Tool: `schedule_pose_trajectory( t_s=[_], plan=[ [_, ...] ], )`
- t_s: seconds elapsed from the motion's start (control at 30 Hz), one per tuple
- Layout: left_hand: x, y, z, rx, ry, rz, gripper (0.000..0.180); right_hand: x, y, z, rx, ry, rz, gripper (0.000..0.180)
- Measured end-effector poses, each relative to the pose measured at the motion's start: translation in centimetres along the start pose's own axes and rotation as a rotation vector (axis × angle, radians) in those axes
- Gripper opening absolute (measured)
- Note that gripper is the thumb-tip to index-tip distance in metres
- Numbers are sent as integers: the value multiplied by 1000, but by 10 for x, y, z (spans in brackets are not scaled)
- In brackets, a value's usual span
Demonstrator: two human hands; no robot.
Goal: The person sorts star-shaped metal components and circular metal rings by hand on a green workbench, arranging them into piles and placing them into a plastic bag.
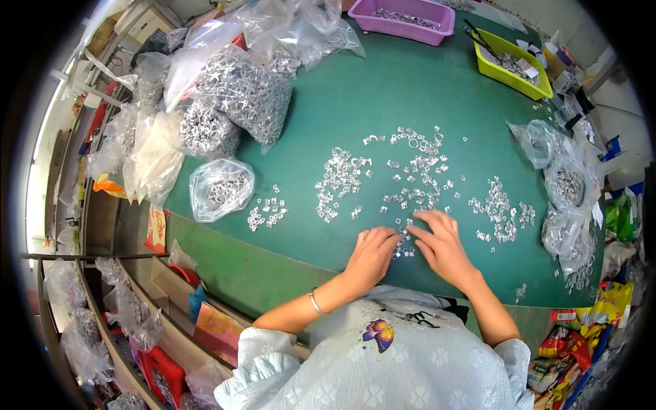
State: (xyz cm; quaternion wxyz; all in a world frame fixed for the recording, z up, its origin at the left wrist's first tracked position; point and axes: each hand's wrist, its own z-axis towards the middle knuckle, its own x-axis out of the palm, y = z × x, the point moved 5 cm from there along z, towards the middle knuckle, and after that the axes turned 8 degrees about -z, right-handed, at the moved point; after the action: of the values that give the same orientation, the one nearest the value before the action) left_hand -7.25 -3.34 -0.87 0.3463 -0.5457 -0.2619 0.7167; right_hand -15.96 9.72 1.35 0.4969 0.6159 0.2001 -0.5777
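Small silvery metal pieces lie scattered in loose groups on a green tabletop. My left hand (373, 254) is near the table's front edge, its fingers bent and drawn together at a small cluster of metal pieces (404, 252). Whatever is between its fingertips is too small to make out. Facing it, my right hand (445, 249) rests with fingers stretched out and parted from the thumb, the tips at the same cluster. Just beyond both hands spreads a larger group of metal pieces (418, 198), with a few rings among them.
Bulging clear bags of metal parts (246, 92) crowd the back left. A smaller open bag (222, 190) sits before them. A purple basket (403, 26) and a yellow-green basket (512, 65) stand at the back. More bags (567, 188) line the right edge. Shelf compartments (123, 321) are lower left.
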Motion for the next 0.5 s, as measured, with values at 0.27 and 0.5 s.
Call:
schedule_pose_trajectory(
  t_s=[0.27, 0.5],
  plan=[
    [13, -10, 4, 89, 9, 16, 36, -2, -12, -12, 55, -82, -93, 33],
    [25, -18, 11, 102, -32, 87, 33, 7, -21, -14, 89, -177, -161, 30]
  ],
)
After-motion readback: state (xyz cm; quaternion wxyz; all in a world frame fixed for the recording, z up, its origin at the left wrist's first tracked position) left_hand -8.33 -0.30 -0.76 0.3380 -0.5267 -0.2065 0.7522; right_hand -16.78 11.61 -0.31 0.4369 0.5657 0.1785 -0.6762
